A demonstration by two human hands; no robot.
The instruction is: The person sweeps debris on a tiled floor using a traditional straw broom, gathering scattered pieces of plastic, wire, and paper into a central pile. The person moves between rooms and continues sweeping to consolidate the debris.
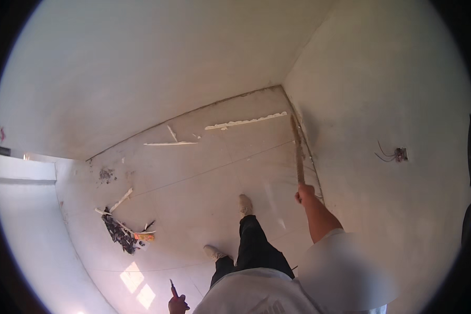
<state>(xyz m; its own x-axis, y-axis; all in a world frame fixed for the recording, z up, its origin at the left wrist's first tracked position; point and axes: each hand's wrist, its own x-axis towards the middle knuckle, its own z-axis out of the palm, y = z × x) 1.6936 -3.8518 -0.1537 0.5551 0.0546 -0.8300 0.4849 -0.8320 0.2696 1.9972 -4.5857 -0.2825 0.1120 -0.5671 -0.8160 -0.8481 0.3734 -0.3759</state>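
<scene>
Right hand, grip closed tight round the lower end of a long wooden stick; the stick runs up along the floor by the right wall, toward the corner. Left hand low in view, closed on a thin dark tool pointing up. White strips lie near the far wall. Debris pile sits on the floor, left. Loose wires stick out of the right wall.
</scene>
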